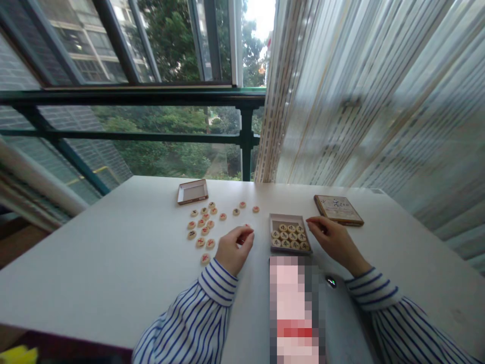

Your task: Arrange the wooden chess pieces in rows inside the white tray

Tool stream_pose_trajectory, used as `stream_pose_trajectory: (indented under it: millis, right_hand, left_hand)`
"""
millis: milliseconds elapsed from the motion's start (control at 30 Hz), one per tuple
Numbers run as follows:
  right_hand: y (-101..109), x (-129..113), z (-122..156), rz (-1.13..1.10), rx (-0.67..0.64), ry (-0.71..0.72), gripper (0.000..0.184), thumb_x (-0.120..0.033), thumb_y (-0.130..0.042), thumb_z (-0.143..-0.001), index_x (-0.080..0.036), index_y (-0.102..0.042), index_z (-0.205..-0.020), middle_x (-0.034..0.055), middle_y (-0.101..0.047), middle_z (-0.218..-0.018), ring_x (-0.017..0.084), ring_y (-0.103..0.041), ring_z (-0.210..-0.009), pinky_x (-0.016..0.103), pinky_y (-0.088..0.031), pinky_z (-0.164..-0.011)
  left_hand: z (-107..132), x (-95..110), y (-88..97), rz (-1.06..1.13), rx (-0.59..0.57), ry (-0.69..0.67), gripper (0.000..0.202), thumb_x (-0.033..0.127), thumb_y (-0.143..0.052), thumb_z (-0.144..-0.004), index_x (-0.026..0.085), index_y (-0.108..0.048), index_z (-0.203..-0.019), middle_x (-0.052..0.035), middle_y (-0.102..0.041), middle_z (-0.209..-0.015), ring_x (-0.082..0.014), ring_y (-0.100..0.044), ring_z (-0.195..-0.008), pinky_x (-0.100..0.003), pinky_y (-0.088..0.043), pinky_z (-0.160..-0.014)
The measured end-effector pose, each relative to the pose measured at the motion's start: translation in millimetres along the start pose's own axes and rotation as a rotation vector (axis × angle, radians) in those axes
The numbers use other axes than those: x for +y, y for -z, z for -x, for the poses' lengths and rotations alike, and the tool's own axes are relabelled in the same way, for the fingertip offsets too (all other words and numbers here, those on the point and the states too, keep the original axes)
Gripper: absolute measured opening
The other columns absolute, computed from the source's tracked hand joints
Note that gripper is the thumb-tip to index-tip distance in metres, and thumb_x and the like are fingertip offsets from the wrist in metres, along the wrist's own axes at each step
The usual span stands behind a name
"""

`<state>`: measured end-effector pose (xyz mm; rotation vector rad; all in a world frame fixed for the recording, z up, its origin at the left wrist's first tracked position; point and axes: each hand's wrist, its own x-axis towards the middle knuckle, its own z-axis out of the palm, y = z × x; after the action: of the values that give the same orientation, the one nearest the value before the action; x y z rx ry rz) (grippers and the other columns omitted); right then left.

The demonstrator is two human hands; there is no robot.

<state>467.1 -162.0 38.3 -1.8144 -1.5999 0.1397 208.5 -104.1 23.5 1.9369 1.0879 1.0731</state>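
Note:
My left hand (pixel 235 246) rests on the white table (pixel 113 253) with its fingers curled round a round wooden game piece, a little red showing between them. Just left of it lie several loose round wooden pieces (pixel 202 227) with red or black marks. My right hand (pixel 330 236) touches the right edge of a small grey box (pixel 289 234) with thumb and fingers pinched at its corner. That box holds several pieces laid in rows.
An empty brown tray (pixel 192 191) sits at the back of the table. A brown printed lid or board (pixel 338 209) lies to the right of the box. A blurred-out patch covers the near table edge. A railing, window and curtain stand behind the table.

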Motion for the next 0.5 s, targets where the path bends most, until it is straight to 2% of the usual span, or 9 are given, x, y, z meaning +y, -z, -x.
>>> stream_pose_trajectory:
  millis: [200, 500]
  right_hand:
    - [-0.2, -33.2, -8.0, 0.004, -0.079, 0.131, 0.026, -0.035, -0.044, -0.081, -0.017, -0.062, -0.084, 0.0037, -0.064, -0.069, 0.015, -0.056, -0.06, 0.026, -0.042, -0.057]
    - [-5.0, -72.1, -30.0, 0.111, -0.164, 0.269, 0.024, -0.03, -0.042, -0.081, -0.018, -0.063, -0.082, 0.0042, -0.064, -0.073, 0.015, -0.056, -0.065, 0.026, -0.04, -0.059]
  left_hand:
    - [0.5, -5.8, 33.7, -0.004, 0.047, 0.037, 0.023, 0.034, -0.053, -0.076, 0.015, -0.062, -0.085, -0.0047, -0.066, -0.076, -0.0138, -0.061, -0.066, -0.026, -0.049, -0.064]
    - [-11.5, -26.8, 83.8, 0.009, 0.213, 0.17, 0.033, 0.039, -0.058, -0.069, 0.013, -0.063, -0.088, -0.0065, -0.067, -0.076, -0.0167, -0.062, -0.068, -0.029, -0.05, -0.064]
